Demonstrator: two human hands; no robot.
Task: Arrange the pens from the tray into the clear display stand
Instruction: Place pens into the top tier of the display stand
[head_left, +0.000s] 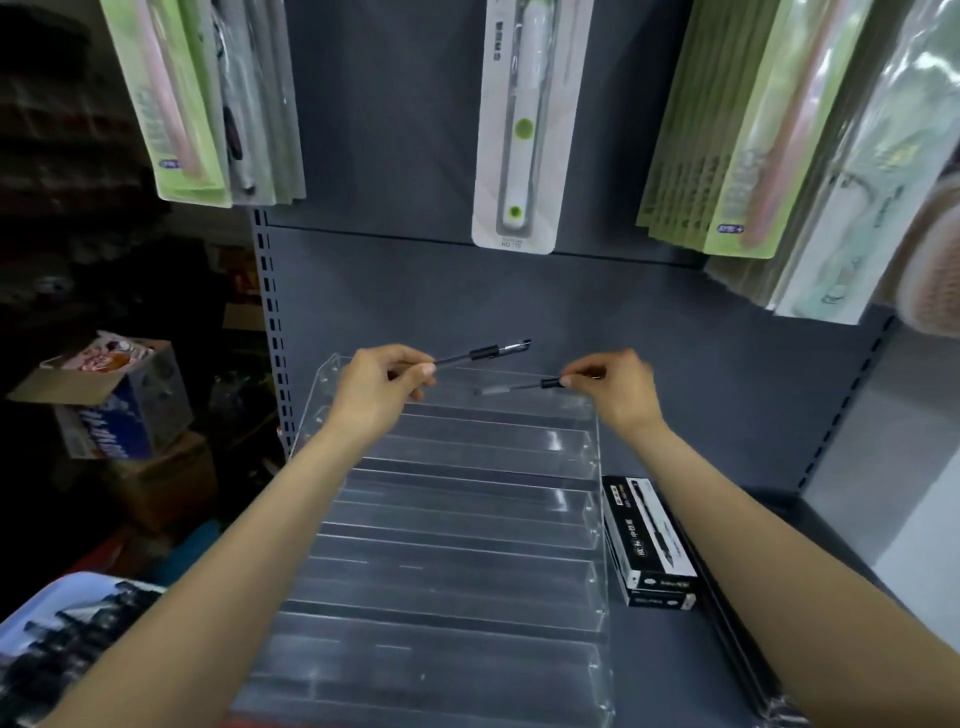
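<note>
A clear stepped display stand with several long troughs stands on the dark shelf in front of me. My left hand pinches a black pen that points up and to the right above the stand's top row. My right hand pinches a second black pen by its end, lying nearly level over the top trough with its tip toward the left. A tray holding several dark pens shows at the lower left corner.
Black pen boxes lie stacked on the shelf right of the stand. Packaged goods hang on the grey back panel above. Cardboard boxes sit in the dark area at the left. The shelf's right edge has a slotted upright.
</note>
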